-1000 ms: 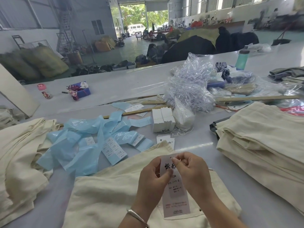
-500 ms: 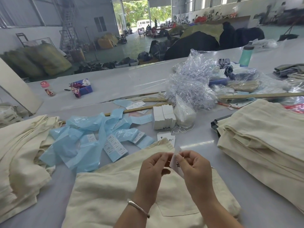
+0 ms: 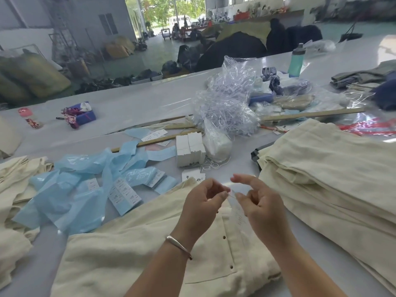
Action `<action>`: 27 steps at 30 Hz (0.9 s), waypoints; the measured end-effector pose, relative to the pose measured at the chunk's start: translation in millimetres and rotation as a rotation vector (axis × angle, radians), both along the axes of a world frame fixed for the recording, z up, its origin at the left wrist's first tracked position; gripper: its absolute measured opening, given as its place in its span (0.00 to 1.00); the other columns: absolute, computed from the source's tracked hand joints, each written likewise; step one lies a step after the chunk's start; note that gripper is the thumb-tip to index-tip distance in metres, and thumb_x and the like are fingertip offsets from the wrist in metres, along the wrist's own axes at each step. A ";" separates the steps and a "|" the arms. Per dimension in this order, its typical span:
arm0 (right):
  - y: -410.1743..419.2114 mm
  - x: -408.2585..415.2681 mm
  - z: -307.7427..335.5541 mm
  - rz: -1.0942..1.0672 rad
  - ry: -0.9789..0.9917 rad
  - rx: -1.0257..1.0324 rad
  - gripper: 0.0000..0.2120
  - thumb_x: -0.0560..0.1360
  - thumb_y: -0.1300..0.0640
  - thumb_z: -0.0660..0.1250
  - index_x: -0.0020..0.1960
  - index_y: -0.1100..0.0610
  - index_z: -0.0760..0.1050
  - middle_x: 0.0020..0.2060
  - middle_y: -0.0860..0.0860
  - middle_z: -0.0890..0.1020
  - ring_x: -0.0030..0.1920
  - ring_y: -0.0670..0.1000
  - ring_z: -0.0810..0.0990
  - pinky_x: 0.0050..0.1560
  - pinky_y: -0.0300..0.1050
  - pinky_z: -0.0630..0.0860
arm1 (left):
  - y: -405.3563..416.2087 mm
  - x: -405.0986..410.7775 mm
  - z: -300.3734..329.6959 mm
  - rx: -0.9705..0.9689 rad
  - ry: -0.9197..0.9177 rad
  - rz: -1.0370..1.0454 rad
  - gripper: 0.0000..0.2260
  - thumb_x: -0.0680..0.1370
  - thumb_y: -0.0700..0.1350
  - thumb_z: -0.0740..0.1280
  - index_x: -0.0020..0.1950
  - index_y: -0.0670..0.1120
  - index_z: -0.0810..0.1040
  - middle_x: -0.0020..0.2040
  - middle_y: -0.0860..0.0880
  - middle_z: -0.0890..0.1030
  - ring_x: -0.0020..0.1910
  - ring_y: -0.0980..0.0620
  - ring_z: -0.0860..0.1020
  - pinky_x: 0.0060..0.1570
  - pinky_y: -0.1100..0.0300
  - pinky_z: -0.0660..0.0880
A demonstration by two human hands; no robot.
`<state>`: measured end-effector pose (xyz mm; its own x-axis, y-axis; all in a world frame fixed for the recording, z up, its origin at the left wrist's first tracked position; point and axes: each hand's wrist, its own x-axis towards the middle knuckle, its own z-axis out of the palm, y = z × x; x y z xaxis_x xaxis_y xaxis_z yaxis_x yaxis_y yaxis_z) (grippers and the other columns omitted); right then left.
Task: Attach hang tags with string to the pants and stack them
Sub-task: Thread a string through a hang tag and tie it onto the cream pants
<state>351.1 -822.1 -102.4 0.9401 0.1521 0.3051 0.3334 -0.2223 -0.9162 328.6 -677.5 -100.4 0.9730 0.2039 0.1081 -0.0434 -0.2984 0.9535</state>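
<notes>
- At far left I see a loose heap of cream fabric (image 3: 15,200) on the grey table (image 3: 128,108).
- Beside it lie blue plastic bags (image 3: 70,189) with printed labels among them.
- Cream pants (image 3: 132,254) lie flat before me; a pocket with small dark studs shows near the wrists.
- My left hand (image 3: 203,204), a bracelet (image 3: 179,246) on its wrist, is curled, thumb and forefinger pinched on the upper end of the hang tag (image 3: 237,213).
- The tag, edge-on and blurred, hangs between both hands above the pants; I cannot make out a string.
- My right hand (image 3: 259,202) pinches the same end, forefinger extended.
- A stack of white tags (image 3: 189,148) stands behind the hands.
- At right sits a stack of folded cream pants (image 3: 332,179).
</notes>
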 end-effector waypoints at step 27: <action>-38.1 82.7 -14.1 -0.099 -0.566 -0.236 0.03 0.74 0.72 0.65 0.42 0.68 0.74 0.52 0.61 0.76 0.53 0.52 0.75 0.51 0.37 0.71 | -42.8 84.1 -98.5 0.775 0.458 -0.178 0.14 0.74 0.53 0.68 0.58 0.53 0.81 0.56 0.54 0.81 0.60 0.51 0.75 0.62 0.53 0.69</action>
<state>433.8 -860.2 -116.5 0.6553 0.1964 0.7294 0.7206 -0.4521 -0.5257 412.6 -720.3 -199.0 0.9646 0.0778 -0.2519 0.1824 -0.8868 0.4245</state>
